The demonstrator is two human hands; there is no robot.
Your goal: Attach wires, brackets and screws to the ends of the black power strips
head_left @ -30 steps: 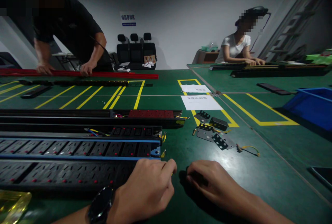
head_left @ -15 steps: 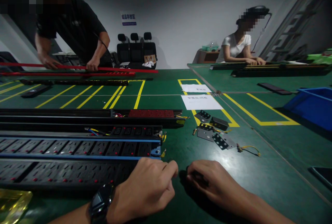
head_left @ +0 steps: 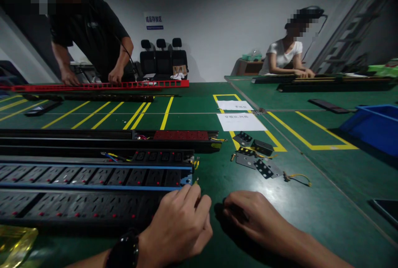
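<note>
My left hand [head_left: 178, 224], with a dark watch [head_left: 123, 249] at the wrist, is closed at the right end of the nearest black power strip [head_left: 93, 206]. Its curled fingers hide that end and whatever they grip. A short yellow-tipped wire [head_left: 196, 182] sticks up just beyond the knuckles. My right hand [head_left: 256, 216] lies on the green table with its fingers curled in, and its palm side is in shadow. What it holds, if anything, is hidden. Behind the left hand runs a blue-edged power strip [head_left: 102, 180] with a row of sockets.
Flat black metal brackets [head_left: 248, 160] and a yellow wire [head_left: 300, 178] lie beyond my right hand. Paper sheets [head_left: 241, 122] and a blue bin [head_left: 373, 129] are farther off. One co-worker handles a red slotted strip [head_left: 149, 85]; another sits by black strips [head_left: 336, 83].
My left hand has turned, its fingers rising slightly toward the strip ends. My right hand has barely moved. Across the table, the co-worker's red strip has been turned, showing its slots.
</note>
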